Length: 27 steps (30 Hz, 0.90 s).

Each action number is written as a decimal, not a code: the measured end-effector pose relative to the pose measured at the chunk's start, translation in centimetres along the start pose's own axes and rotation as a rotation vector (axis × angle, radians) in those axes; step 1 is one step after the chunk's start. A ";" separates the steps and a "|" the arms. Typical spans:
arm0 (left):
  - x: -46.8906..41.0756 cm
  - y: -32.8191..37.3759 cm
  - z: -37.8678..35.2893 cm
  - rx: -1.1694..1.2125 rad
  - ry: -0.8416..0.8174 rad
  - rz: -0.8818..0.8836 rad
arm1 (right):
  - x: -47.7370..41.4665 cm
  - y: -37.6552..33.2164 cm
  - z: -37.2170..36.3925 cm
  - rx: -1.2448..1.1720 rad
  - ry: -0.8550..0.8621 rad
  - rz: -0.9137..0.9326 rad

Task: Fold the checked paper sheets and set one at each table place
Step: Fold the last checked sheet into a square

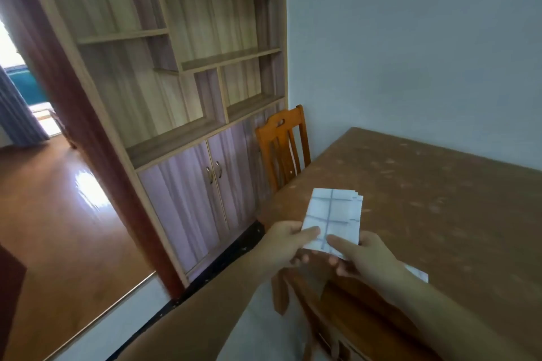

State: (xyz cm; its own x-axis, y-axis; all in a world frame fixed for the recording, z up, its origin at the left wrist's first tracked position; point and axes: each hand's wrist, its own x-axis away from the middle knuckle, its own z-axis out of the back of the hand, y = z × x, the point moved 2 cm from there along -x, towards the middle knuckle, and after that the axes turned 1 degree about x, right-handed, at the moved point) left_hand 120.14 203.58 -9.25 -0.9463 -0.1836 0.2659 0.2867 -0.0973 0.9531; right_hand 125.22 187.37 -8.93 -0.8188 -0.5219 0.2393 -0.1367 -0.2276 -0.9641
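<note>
Both my hands hold a small stack of white checked paper sheets (pixel 334 215) above the near left corner of the brown table (pixel 440 199). My left hand (pixel 286 243) pinches the stack's lower left edge. At the lower right edge my right hand (pixel 360 258) grips it with the thumb on top. The sheets look folded into a narrow rectangle with grey grid lines. A corner of another white sheet (pixel 418 272) lies on the table behind my right wrist, mostly hidden.
An orange wooden chair (pixel 283 149) stands at the table's far left end. A second chair (pixel 331 311) is tucked in below my hands. A tall shelf unit with cupboard doors (pixel 205 179) fills the left wall, beside an open doorway (pixel 35 126).
</note>
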 end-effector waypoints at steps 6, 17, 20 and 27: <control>-6.2 -1.3 7.6 -0.079 -0.060 -0.052 | -8.7 -0.8 -3.4 -0.087 -0.036 -0.110; -20.4 -3.4 24.5 -0.002 -0.087 -0.106 | -26.2 -4.8 -13.2 -0.051 0.232 -0.104; -24.3 -3.6 25.7 0.023 -0.091 -0.111 | -29.1 -4.4 -14.4 -0.116 0.146 -0.212; -33.8 -4.2 22.8 -0.103 -0.237 0.073 | -34.7 -0.9 -10.2 -0.198 0.269 -0.307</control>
State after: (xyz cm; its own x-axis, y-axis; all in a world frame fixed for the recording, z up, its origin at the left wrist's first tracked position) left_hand 147.49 232.48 -18.96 -0.9278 0.0397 0.3711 0.3572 -0.1938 0.9137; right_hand 148.06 214.04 -17.49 -0.8362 -0.2165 0.5039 -0.4779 -0.1633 -0.8631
